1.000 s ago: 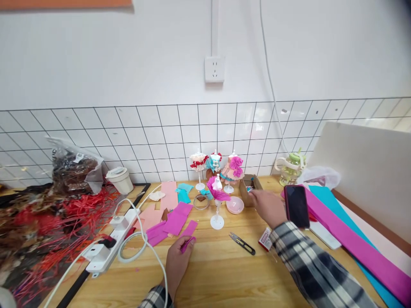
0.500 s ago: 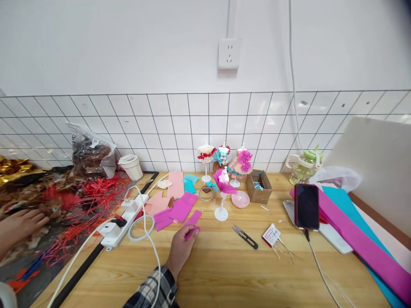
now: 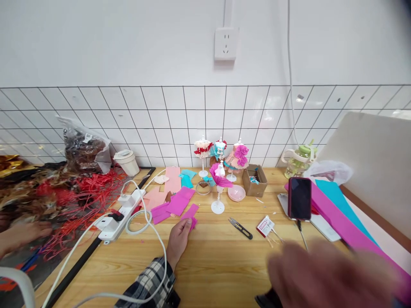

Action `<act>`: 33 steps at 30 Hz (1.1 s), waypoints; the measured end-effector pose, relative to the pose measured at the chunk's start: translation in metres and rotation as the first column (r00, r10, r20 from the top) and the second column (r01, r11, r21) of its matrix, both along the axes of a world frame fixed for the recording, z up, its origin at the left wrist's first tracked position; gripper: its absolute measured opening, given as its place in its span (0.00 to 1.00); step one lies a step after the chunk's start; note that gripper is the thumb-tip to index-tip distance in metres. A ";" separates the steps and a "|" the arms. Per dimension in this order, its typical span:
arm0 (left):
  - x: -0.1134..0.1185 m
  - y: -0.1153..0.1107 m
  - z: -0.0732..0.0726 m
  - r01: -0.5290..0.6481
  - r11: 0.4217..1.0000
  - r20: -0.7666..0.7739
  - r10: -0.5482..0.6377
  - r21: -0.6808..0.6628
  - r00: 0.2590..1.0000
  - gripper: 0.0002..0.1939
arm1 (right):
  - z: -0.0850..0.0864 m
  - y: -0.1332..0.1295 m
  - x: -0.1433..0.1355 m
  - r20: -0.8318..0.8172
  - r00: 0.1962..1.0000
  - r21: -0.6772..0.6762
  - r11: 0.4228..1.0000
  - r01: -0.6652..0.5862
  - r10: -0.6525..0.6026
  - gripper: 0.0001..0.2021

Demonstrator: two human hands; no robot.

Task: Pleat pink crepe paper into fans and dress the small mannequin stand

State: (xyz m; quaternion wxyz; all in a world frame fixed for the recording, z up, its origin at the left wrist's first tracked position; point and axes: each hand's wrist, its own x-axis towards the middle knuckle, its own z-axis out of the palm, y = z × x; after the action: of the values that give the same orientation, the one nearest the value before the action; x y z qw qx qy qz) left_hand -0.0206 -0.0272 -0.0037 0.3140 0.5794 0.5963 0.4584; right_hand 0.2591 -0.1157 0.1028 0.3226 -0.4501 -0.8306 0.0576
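My left hand [image 3: 178, 242], in a plaid sleeve, is closed on a small piece of magenta crepe paper [image 3: 193, 224] that pokes out past the thumb. Just beyond it lies a magenta paper strip [image 3: 190, 211], with larger magenta sheets [image 3: 181, 201] to its left. A blurred right hand [image 3: 327, 273] fills the lower right corner, close to the camera; motion smears its fingers. Ahead stands a small white dress form [image 3: 219, 192] wrapped with magenta paper. Thread snips [image 3: 240, 228] and a small white-and-red packet [image 3: 266, 226] lie between my hands.
Three dressed mini forms [image 3: 203, 149] stand behind, near a pink bowl [image 3: 236, 193] and a cardboard box [image 3: 254, 184]. A power strip [image 3: 119, 223] with white cables runs along the left. Another person's hand [image 3: 28, 236] rests by red strands. A phone [image 3: 299, 198] stands right.
My right hand has come into view at the lower right, blurred. My left hand keeps hold of the magenta paper. The view has shifted slightly; the other person's hand has moved a little.
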 end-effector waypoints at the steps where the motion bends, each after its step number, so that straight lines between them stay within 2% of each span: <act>1: 0.002 -0.001 0.002 0.012 1.000 -0.004 -0.012 0.009 1.000 0.23 | -0.004 0.017 -0.011 -0.042 0.999 -0.031 1.000 0.004 -0.005 0.17; 2: 0.005 -0.002 0.004 0.026 0.999 -0.010 -0.026 0.024 1.000 0.23 | -0.010 0.033 -0.024 -0.186 0.982 -0.121 0.993 0.001 -0.024 0.17; 4: 0.014 -0.007 0.011 0.087 0.995 -0.009 -0.086 0.056 0.996 0.21 | -0.028 0.059 -0.050 -0.412 0.906 -0.358 0.932 -0.060 -0.100 0.17; 6: 0.023 -0.012 0.016 0.135 0.989 0.036 -0.137 0.053 0.990 0.20 | -0.052 0.074 -0.074 -0.486 0.863 -0.507 0.849 -0.150 -0.137 0.16; 9: 0.035 -0.021 0.015 0.198 0.980 0.141 -0.198 0.012 0.970 0.21 | -0.087 0.077 -0.096 -0.613 0.774 -0.569 0.768 -0.293 -0.159 0.15; 11: 0.036 -0.024 0.009 0.242 0.969 0.251 -0.224 -0.043 0.942 0.23 | -0.103 0.075 -0.100 -0.683 0.712 -0.549 0.758 -0.353 -0.163 0.13; 13: 0.035 -0.025 0.003 0.276 0.956 0.325 -0.232 -0.097 0.917 0.25 | -0.112 0.074 -0.097 -0.706 0.687 -0.536 0.765 -0.357 -0.174 0.11; 17: 0.032 -0.023 -0.001 0.316 0.942 0.390 -0.251 -0.110 0.886 0.28 | -0.119 0.077 -0.087 -0.658 0.723 -0.532 0.810 -0.248 -0.211 0.10; 20: 0.037 -0.021 0.001 0.338 0.932 0.373 -0.271 -0.127 0.887 0.23 | -0.122 0.079 -0.084 -0.642 0.732 -0.523 0.829 -0.199 -0.229 0.08; 23: 0.038 -0.019 0.001 0.312 0.933 0.320 -0.245 -0.177 0.915 0.16 | -0.125 0.080 -0.083 -0.695 0.658 -0.543 0.812 -0.215 -0.290 0.09; 27: 0.031 -0.018 -0.002 0.325 0.924 0.354 -0.241 -0.201 0.904 0.15 | -0.124 0.082 -0.081 -0.765 0.580 -0.529 0.787 -0.317 -0.280 0.11; 29: 0.028 -0.018 -0.005 0.311 0.931 0.443 -0.200 -0.194 0.874 0.18 | -0.122 0.082 -0.081 -0.746 0.608 -0.533 0.791 -0.300 -0.272 0.11; 31: 0.028 -0.020 -0.007 0.292 0.944 0.540 -0.169 -0.152 0.825 0.23 | -0.120 0.080 -0.081 -0.689 0.678 -0.529 0.817 -0.230 -0.256 0.10; 33: 0.029 -0.021 -0.007 0.303 0.948 0.566 -0.199 -0.094 0.800 0.27 | -0.118 0.078 -0.081 -0.617 0.756 -0.499 0.851 -0.162 -0.218 0.09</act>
State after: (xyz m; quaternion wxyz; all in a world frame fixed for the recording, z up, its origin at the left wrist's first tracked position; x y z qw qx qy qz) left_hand 0.0086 -0.0486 -0.0103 0.5811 0.4664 0.4372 0.5036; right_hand 0.1783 -0.0379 -0.0150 0.4576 -0.4842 -0.6094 0.4298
